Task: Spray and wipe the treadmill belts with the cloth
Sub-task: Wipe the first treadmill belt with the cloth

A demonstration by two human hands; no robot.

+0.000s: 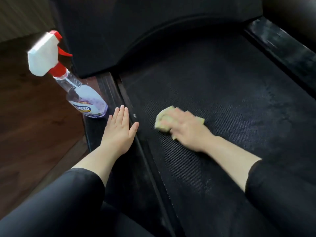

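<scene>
Mostly hidden cloth (162, 118) — under right hand (186, 130), blurred

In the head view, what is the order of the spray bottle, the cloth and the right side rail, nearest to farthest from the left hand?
1. The spray bottle, just ahead of the left hand, slightly left.
2. The cloth, to its right on the belt, under the right hand.
3. The right side rail, far right.
</scene>
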